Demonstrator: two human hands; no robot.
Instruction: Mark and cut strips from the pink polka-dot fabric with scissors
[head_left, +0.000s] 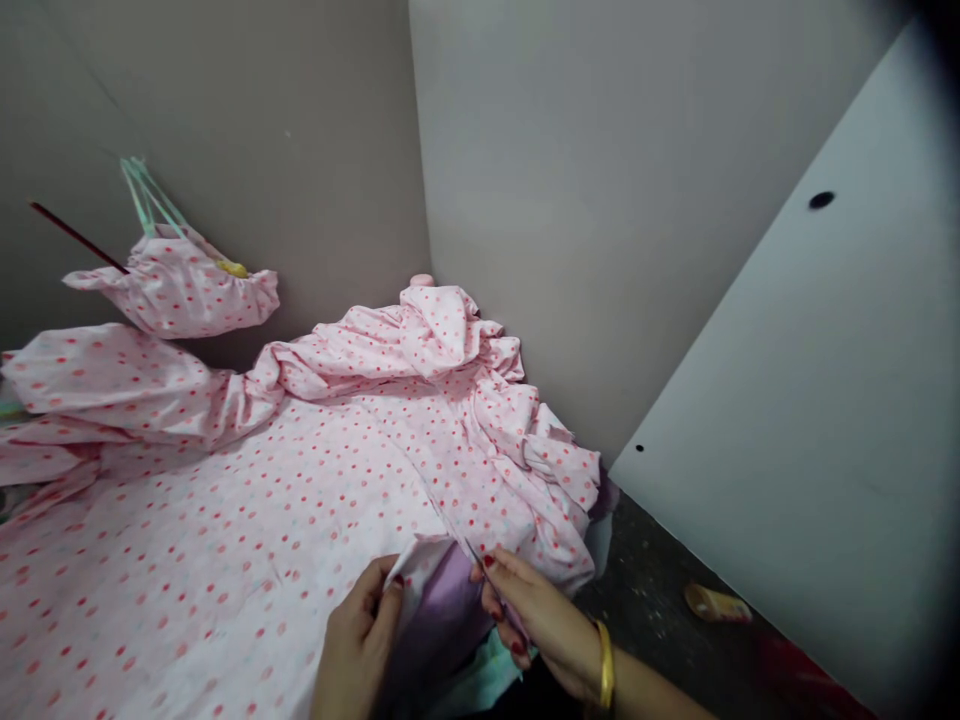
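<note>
Pale pink cloth with red polka dots [300, 510] spreads over the surface before me. My left hand [364, 625] is closed, pinching a turned-up edge of it between thumb and fingers. Just to the right, my right hand [529, 605], with a gold bangle [606, 665] at the wrist, pinches the facing narrow edge strip. A thin dark line shows at its fingertips; I cannot make out what it is. Between the hands the cloth parts, and purple fabric [450, 600] shows underneath. A long line in the cloth runs up and left from this opening. Mint-green fabric [487, 675] shows below.
Grey panels [600, 180] enclose the back and right. A dotted cloth pouch [191, 285] hangs by green ties at the left, with a dark red stick [79, 237] poking out. Bunched cloth [442, 330] lines the back. A yellowish bottle-like object [716, 604] lies on the dark floor.
</note>
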